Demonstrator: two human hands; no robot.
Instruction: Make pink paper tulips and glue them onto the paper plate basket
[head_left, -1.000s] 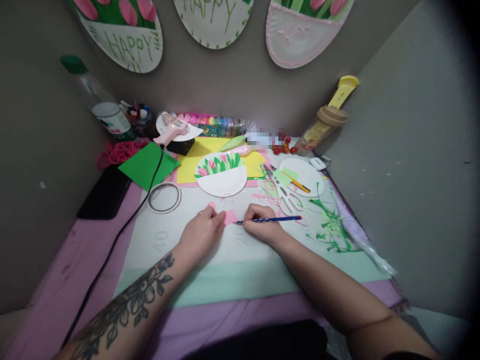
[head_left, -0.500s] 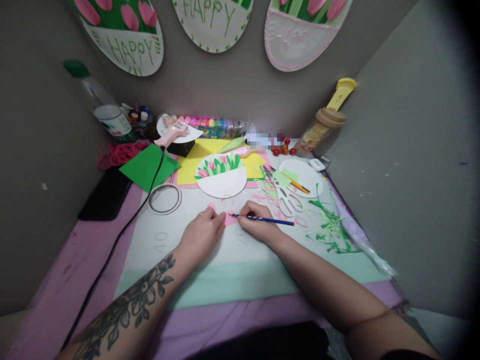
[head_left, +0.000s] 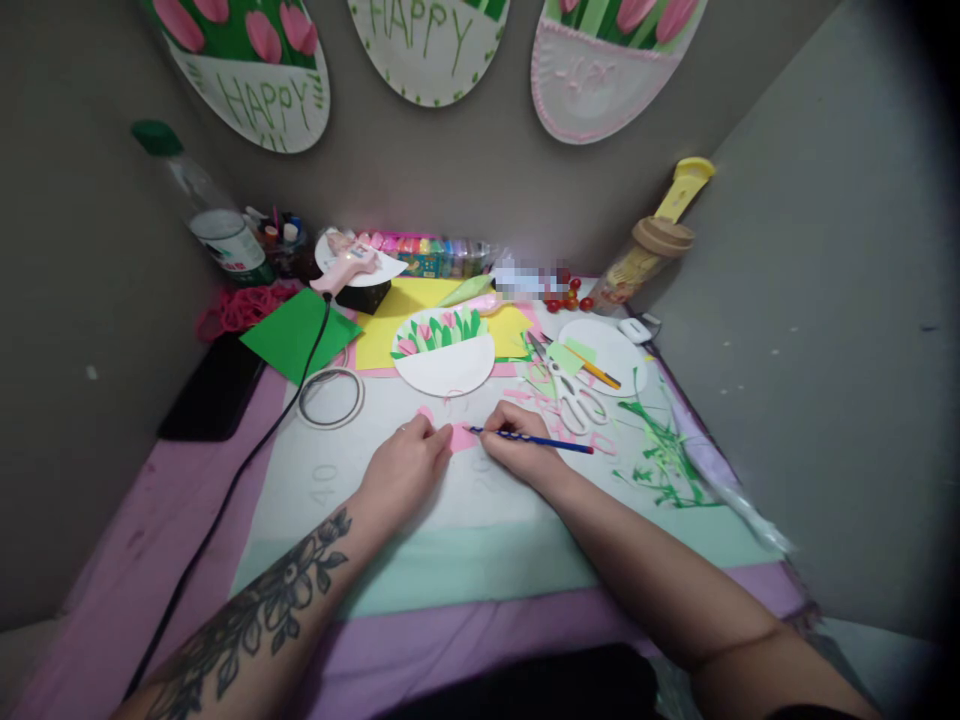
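Note:
My right hand (head_left: 517,442) is closed round a blue pencil (head_left: 559,442), its tip on a small piece of pink paper (head_left: 463,437). My left hand (head_left: 409,460) presses on the left part of that paper, fingers bent together, with thumb and forefinger on it. Just beyond my hands lies a white paper plate (head_left: 446,368) with pink tulips and green leaves along its upper half. White-handled scissors (head_left: 576,400) and pink paper scraps (head_left: 602,442) lie to the right of my right hand.
Tape rings (head_left: 330,398), green paper (head_left: 300,335), a phone (head_left: 214,390) and a glue gun (head_left: 345,272) with a black cord are at the left. Green scraps (head_left: 667,450), another plate (head_left: 622,350) and a jar (head_left: 641,262) stand or lie right. Decorated plates (head_left: 427,50) hang behind.
The pencil and my right hand have shifted slightly right across the pink paper. My left hand stays in nearly the same place.

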